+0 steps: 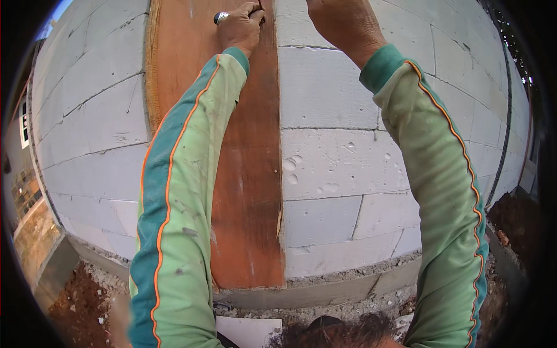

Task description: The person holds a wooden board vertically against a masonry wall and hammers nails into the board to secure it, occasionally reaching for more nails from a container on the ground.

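- Reddish-brown board [249, 209]: upright, set between pale block walling on both sides; runs from the top edge of the view down to the concrete ledge [325, 294].
- Left hand [241, 28]: in front of the board's upper part, near its right edge; back of hand to camera; thumb and fingers pinching a thin dark item [260, 4]. Item cut by top edge, kind unclear.
- Ring [220, 18]: silver with dark face, on left hand.
- Right hand [347, 26]: right of the board, apart from it in the view, in front of the block wall [331, 165]. Looks curled, but fingers cut off at top; can't tell what, if anything, it grips.
- Both arms raised; left sleeve [188, 232] crosses over part of the board, right sleeve [426, 156] over the blocks. Light green, teal cuffs, orange piping.
- Lighter wood strip [152, 72]: along board's left edge, upper part.
- Below: soil and rubble [81, 307], flat white piece [249, 329], dark hair [360, 333] at lower edge between the sleeves.
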Demonstrator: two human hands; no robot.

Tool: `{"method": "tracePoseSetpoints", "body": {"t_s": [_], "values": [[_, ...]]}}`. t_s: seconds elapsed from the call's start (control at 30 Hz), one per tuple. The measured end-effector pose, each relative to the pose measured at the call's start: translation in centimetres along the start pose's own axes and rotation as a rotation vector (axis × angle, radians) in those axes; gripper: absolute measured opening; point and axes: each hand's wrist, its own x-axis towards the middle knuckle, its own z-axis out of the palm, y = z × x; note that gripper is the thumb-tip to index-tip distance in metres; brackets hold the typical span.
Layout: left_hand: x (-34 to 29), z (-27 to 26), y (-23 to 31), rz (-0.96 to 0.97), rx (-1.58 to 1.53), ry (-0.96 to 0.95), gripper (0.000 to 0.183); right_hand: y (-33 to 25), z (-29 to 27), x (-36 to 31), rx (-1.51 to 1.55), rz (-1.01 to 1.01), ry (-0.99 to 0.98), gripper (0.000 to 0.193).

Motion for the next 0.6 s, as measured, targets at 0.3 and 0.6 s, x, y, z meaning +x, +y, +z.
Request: {"method": "tracePoseSetpoints", "body": {"t_s": [0.3, 0.6], "values": [[0.3, 0.3, 1.5, 0.159, 0.276, 0.105, 0.023, 0.5, -0.4, 2.5, -0.02, -0.161, 0.181, 0.039], [0.0, 0.7, -0.3, 0.187, 0.313, 0.097, 0.024, 4.7, 0.9, 0.6, -0.21, -0.079, -0.208, 0.039]]}}
